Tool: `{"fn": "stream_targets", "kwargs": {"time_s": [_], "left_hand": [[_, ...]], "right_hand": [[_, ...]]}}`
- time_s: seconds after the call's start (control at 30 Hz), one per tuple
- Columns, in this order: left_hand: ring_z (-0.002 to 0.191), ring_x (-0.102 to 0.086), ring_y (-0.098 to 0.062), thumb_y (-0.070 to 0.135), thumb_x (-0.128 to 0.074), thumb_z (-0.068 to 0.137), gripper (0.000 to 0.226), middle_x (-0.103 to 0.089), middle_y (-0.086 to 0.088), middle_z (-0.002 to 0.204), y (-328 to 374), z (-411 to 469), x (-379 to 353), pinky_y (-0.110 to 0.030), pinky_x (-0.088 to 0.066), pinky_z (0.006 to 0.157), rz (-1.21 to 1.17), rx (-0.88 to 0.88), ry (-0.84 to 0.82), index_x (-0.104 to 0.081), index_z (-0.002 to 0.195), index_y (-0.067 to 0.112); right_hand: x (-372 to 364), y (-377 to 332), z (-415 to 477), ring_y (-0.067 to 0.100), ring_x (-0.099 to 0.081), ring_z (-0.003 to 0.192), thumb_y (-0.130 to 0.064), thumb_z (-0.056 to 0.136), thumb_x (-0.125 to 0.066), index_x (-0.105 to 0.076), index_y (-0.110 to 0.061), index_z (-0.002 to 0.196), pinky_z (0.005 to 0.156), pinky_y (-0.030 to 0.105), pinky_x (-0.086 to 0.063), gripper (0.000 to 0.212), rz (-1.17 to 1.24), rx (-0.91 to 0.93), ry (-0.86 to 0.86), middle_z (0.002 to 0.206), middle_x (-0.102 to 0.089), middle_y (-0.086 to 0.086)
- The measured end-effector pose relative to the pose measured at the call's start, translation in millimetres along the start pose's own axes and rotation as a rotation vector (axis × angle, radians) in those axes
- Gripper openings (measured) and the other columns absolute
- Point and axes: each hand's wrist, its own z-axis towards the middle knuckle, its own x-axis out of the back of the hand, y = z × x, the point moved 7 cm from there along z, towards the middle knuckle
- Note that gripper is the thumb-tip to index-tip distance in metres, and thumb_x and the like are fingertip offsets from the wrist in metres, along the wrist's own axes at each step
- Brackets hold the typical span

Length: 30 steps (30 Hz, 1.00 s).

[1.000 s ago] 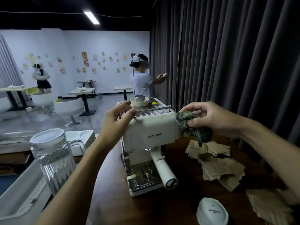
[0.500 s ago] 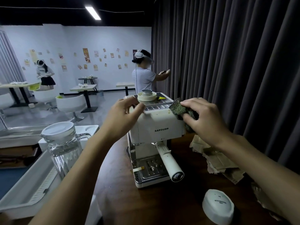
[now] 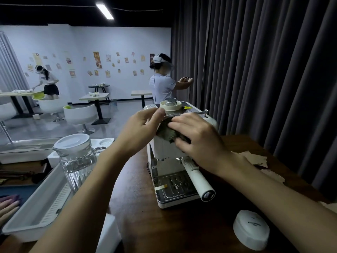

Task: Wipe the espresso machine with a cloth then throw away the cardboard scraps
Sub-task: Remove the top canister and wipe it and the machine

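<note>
— What are your hands on?

— Your right hand (image 3: 198, 141) presses a crumpled, dark green cloth (image 3: 166, 133) flat against the front of the machine (image 3: 175, 161), fingers (image 3: 184, 123) spread over it and holding it there. Your left hand (image 3: 141, 127) grips the machine's top left corner, thumb up on the lid edge, fingers curled round the side.

— How does the machine look?

— A boxy, smooth cream shell with rounded corners, standing on the dark wooden desk (image 3: 138, 207). A ribbed metal tray (image 3: 177, 186) lies at its base, and a cream cylindrical handle (image 3: 199, 181) sticks out toward you. On top sit a thin metal rail and a round cap (image 3: 170, 105) with a metal centre.

— What can't you make out?

— Your hands and the cloth hide most of its front panel. The cloth's weave is too blurred to read.

— And the scraps?

— Right of the machine, torn cardboard (image 3: 255, 157) with ragged pale edges lies on the desk, largely hidden behind your right forearm. Left of the machine stands a ribbed glass jar (image 3: 78, 161) with a white lid; in front and to the right, a smooth white oval lid (image 3: 251, 230).
</note>
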Motion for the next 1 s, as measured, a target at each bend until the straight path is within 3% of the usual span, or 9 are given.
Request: {"fn": "stream_targets", "kwargs": {"time_s": [0.13, 0.3, 0.47, 0.57, 0.67, 0.77, 0.87, 0.93, 1.0], "left_hand": [[0.112, -0.060, 0.004, 0.063, -0.031, 0.094, 0.042, -0.070, 0.021, 0.109, -6.9, 0.3, 1.2, -0.034, -0.048, 0.102, -0.124, 0.059, -0.016, -0.071, 0.096, 0.047], [0.122, -0.056, -0.003, 0.057, -0.040, 0.095, 0.046, -0.061, 0.017, 0.132, -13.5, -13.6, -5.4, -0.026, -0.045, 0.100, -0.012, -0.020, -0.034, -0.057, 0.134, 0.043], [0.136, -0.047, -0.008, 0.040, -0.051, 0.092, 0.052, -0.049, 0.017, 0.145, -14.5, -20.7, -10.8, -0.044, -0.037, 0.116, -0.063, -0.033, -0.103, -0.047, 0.143, 0.040], [0.124, -0.048, 0.007, 0.043, -0.049, 0.096, 0.050, -0.047, 0.022, 0.142, -14.7, -19.9, -10.5, -0.028, -0.038, 0.109, -0.044, -0.051, -0.107, -0.046, 0.146, 0.040], [0.112, -0.046, 0.021, 0.038, -0.044, 0.106, 0.039, -0.051, 0.021, 0.138, -14.0, -19.2, -9.2, -0.009, -0.033, 0.096, -0.024, -0.061, -0.071, -0.049, 0.145, 0.035], [0.125, -0.048, 0.010, 0.033, -0.041, 0.107, 0.038, -0.055, 0.015, 0.139, -14.2, -18.9, -7.5, -0.012, -0.035, 0.102, -0.036, -0.041, -0.051, -0.051, 0.143, 0.031], [0.112, -0.042, 0.028, 0.038, -0.040, 0.106, 0.040, -0.050, 0.025, 0.134, -14.6, -20.7, -7.7, -0.006, -0.032, 0.095, -0.003, -0.047, -0.067, -0.048, 0.145, 0.037], [0.123, -0.040, 0.023, 0.043, -0.043, 0.104, 0.043, -0.048, 0.023, 0.142, -18.2, -20.9, -9.1, -0.015, -0.033, 0.105, 0.004, -0.043, -0.078, -0.043, 0.147, 0.042], [0.147, -0.031, -0.004, 0.049, -0.048, 0.101, 0.049, -0.039, 0.016, 0.155, -21.3, -21.6, -12.0, -0.039, -0.029, 0.120, -0.013, -0.032, -0.105, -0.038, 0.149, 0.045]], "right_hand": [[-4.6, -2.1, 1.4, 0.033, -0.059, 0.105, -0.001, 0.078, -0.069, -0.070, -0.001, 0.112, 0.093, 0.043, -0.047, 0.034, 0.005, 0.070, -0.056, 0.114, -0.066, 0.011], [21.0, 43.2, -28.9, 0.028, -0.056, 0.110, 0.000, 0.076, -0.067, -0.069, -0.003, 0.113, 0.100, 0.039, -0.044, 0.037, -0.057, -0.046, 0.019, 0.116, -0.065, 0.011], [38.5, 70.2, -53.6, 0.030, -0.056, 0.108, 0.008, 0.074, -0.069, -0.069, 0.000, 0.111, 0.098, 0.041, -0.045, 0.038, -0.096, -0.147, 0.130, 0.114, -0.063, 0.013], [25.4, 48.2, -46.5, 0.030, -0.055, 0.106, 0.008, 0.074, -0.070, -0.070, 0.001, 0.108, 0.099, 0.035, -0.042, 0.035, -0.088, -0.091, 0.123, 0.112, -0.063, 0.015], [4.5, 13.6, -28.6, 0.035, -0.057, 0.106, 0.002, 0.077, -0.070, -0.071, 0.000, 0.106, 0.094, 0.048, -0.045, 0.028, -0.059, 0.039, 0.035, 0.114, -0.063, 0.017], [-11.3, -11.9, -16.9, 0.038, -0.057, 0.107, 0.001, 0.082, -0.070, -0.071, 0.002, 0.103, 0.092, 0.045, -0.047, 0.022, -0.056, 0.184, -0.069, 0.114, -0.061, 0.021], [-9.8, -9.1, -19.8, 0.036, -0.056, 0.106, -0.002, 0.084, -0.071, -0.071, 0.001, 0.104, 0.091, 0.043, -0.047, 0.021, -0.092, 0.236, -0.117, 0.113, -0.060, 0.021], [-2.8, 6.4, -27.6, 0.036, -0.057, 0.102, 0.000, 0.077, -0.077, -0.072, 0.001, 0.102, 0.089, 0.043, -0.047, 0.026, -0.117, 0.191, -0.099, 0.108, -0.060, 0.022], [8.6, 28.2, -38.9, 0.036, -0.056, 0.098, 0.003, 0.072, -0.079, -0.073, 0.001, 0.101, 0.090, 0.041, -0.046, 0.029, -0.084, 0.075, -0.036, 0.104, -0.059, 0.021]]}}
